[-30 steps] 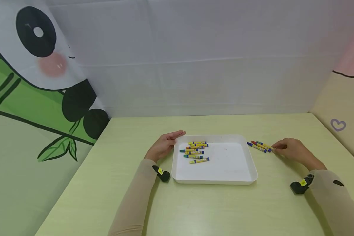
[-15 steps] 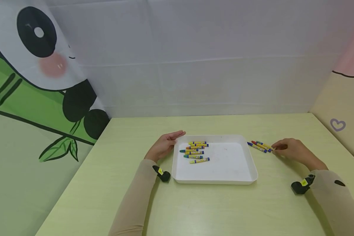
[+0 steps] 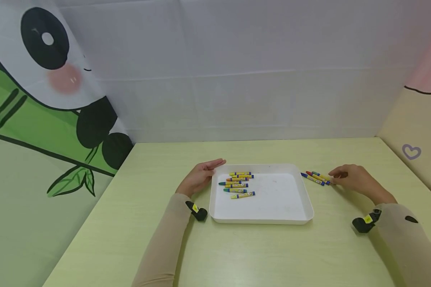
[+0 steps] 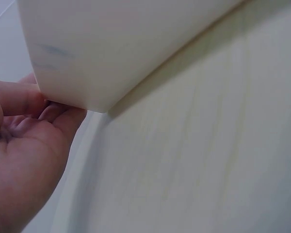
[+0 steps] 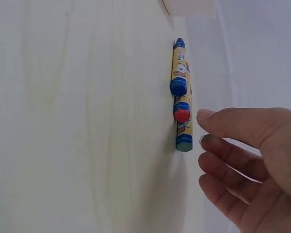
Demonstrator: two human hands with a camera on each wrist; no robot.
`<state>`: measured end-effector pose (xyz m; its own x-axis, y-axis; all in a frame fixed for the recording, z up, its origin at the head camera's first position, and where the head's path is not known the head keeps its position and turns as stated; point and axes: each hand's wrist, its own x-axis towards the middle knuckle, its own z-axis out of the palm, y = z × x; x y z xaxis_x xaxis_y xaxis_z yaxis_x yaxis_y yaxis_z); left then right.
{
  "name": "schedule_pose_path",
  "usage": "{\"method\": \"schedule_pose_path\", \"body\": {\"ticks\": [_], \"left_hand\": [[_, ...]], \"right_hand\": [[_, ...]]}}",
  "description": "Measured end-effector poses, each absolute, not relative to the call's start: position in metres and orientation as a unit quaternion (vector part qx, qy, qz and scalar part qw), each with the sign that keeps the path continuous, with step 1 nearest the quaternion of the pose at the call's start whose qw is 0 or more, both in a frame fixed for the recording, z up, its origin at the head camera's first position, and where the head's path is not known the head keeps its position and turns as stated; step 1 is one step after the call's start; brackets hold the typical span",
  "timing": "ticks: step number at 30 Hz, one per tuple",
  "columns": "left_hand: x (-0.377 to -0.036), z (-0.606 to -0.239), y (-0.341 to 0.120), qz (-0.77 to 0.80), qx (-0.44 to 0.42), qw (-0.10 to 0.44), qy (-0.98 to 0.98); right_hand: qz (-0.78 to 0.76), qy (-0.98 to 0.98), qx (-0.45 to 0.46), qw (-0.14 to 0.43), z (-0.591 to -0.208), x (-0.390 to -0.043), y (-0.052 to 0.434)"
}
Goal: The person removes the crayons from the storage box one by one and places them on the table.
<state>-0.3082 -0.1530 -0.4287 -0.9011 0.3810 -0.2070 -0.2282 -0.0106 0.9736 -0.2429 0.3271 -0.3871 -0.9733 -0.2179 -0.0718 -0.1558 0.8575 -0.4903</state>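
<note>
Yellow-wrapped crayons [image 3: 316, 177] lie in a small cluster of three on the pale green table [image 3: 258, 251], just to the right of the white tray [image 3: 273, 217]. The right hand [image 3: 352, 178] hovers beside their near ends with fingers loosely extended, holding nothing. The left hand [image 3: 200, 176] rests open against the tray's left rim, where more crayons [image 3: 238, 184] lie inside.

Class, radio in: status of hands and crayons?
Left hand open against tray. Right hand open, beside three loose crayons. Nothing between.
</note>
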Motion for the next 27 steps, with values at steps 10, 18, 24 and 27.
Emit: {"method": "schedule_pose_path", "body": {"ticks": [10,18,24,27], "left_hand": [[-0.309,-0.429,-0.152,0.705,0.062,0.213,0.674],[-0.31,-0.432,-0.152,0.703,0.062,0.209,0.676],[-0.311,-0.434,-0.151,0.703,0.07,0.205,0.678],[-0.312,-0.434,-0.152,0.702,0.074,0.206,0.678]], "right_hand": [[-0.256,0.96,-0.102,0.053,-0.381,-0.248,0.323],[-0.276,0.954,-0.106,0.053,-0.374,-0.252,0.313],[-0.289,0.949,-0.114,0.052,-0.367,-0.255,0.301],[-0.291,0.948,-0.12,0.046,-0.363,-0.256,0.294]]}}
